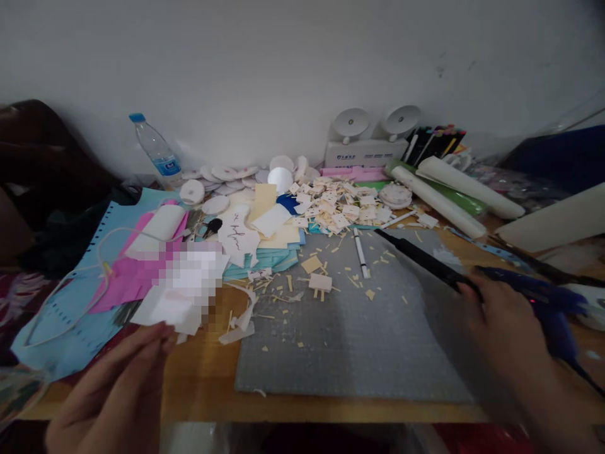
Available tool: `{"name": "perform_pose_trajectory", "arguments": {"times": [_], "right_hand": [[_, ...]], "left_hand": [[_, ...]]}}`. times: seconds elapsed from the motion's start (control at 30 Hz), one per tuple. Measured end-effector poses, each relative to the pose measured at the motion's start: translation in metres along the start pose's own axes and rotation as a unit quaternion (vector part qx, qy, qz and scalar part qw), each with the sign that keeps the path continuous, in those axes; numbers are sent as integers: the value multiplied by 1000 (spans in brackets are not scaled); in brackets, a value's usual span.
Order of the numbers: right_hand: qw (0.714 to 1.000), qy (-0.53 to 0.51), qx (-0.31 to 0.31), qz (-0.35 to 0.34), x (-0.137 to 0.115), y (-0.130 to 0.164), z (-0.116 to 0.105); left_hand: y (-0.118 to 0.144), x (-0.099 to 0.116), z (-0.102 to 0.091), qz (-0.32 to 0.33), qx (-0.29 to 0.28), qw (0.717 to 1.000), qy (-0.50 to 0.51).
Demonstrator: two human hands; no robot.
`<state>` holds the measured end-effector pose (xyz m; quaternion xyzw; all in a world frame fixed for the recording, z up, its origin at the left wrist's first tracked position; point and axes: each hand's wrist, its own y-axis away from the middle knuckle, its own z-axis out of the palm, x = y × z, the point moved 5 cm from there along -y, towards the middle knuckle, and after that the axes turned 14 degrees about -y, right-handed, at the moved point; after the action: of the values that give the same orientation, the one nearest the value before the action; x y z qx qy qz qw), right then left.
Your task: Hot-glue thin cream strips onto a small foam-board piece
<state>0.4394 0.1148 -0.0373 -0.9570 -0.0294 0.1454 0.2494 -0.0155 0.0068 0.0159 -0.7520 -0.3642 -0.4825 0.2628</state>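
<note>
The grey cutting mat [350, 328] lies flat on the wooden desk [198, 378]. Across its right edge runs a long black ruler [420, 258], likely stiff, light and smooth, best gripped at its near end. The right hand [496, 328] closes on that end, wrist low. The left hand [123, 384], fingers loosely curled, pinches a thin, floppy white paper scrap [165, 312] by its edge.

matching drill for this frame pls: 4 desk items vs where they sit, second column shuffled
1. water bottle
2. white pen
3. left hand
4. right hand

a. lying on the grey cutting mat
b. on the blue tool at the right
c. upright against the wall, far left
d. at the edge of the white paper, near left

Pairs: 1-c, 2-a, 3-d, 4-b
</note>
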Motion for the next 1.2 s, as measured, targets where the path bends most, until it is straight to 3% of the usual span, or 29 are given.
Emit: {"name": "perform_pose_trajectory", "arguments": {"times": [0.07, 0.17, 0.23, 0.33, 0.47, 0.6, 0.77, 0.93, 1.1, 1.13, 1.2], "right_hand": [[999, -21, 32, 17, -8, 5, -16], [989, -111, 83, 57, -27, 13, -39], [978, -177, 86, 66, -47, 17, -47], [968, -235, 80, 24, -85, 19, -55], [950, -302, 34, -69, -132, 26, -48], [916, -383, -23, -118, -163, 36, -31], [892, -438, -41, -106, -173, 34, -20], [875, -472, -33, -103, -173, 27, -27], [773, -623, -112, -38, -164, 30, -24], [768, -629, -119, -27, -160, 30, -22], [784, -611, -112, -8, -147, 31, -20]], "left_hand": [[11, 4, 19, -4, -53, 999, 14], [24, 0, 54, -18, -179, 983, 27], [35, 0, 77, -15, -251, 967, 29], [59, 12, 113, 21, -360, 931, 49], [84, 28, 148, -21, -446, 884, 141], [84, 29, 156, -74, -418, 882, 205], [77, 20, 149, -97, -383, 898, 193], [72, 16, 147, -151, -337, 905, 210], [59, 10, 146, -227, -314, 875, 292], [57, 9, 145, -234, -322, 868, 298], [52, 6, 142, -238, -336, 861, 297]]}}
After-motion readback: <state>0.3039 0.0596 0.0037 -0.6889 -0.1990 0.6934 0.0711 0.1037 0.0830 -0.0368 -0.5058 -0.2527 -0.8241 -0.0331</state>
